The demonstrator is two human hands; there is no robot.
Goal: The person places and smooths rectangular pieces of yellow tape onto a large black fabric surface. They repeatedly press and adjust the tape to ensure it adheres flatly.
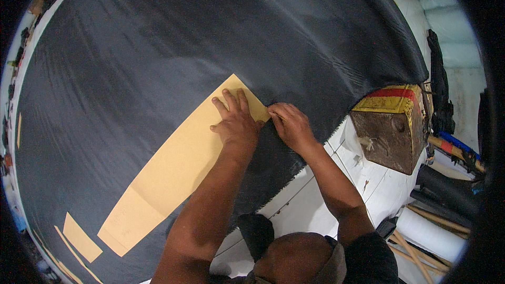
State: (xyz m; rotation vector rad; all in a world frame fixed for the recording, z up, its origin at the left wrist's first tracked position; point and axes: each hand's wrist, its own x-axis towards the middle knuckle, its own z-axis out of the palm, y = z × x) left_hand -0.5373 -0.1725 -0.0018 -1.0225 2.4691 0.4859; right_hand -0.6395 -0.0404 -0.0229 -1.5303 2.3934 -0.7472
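Note:
A long, tapering tan paper pattern piece (pixel 168 165) lies flat on a wide sheet of black fabric (pixel 131 63). On the pattern's far, wider end rests my left hand (pixel 236 121), pressed down with its fingers spread. My right hand (pixel 292 126) is closed in a pinch at the pattern's right corner, its fingertips touching the edge. Whatever sits between those fingertips is too small or hidden to make out. My left forearm covers part of the pattern's lower right edge.
A brown block with a yellow and red top (pixel 386 139) stands on the fabric's right edge. Smaller paper pieces (pixel 81 237) lie at the lower left. White tiled floor (pixel 300 197) shows beyond the jagged fabric edge. A white roll (pixel 428 234) and wooden sticks (pixel 413 257) lie lower right.

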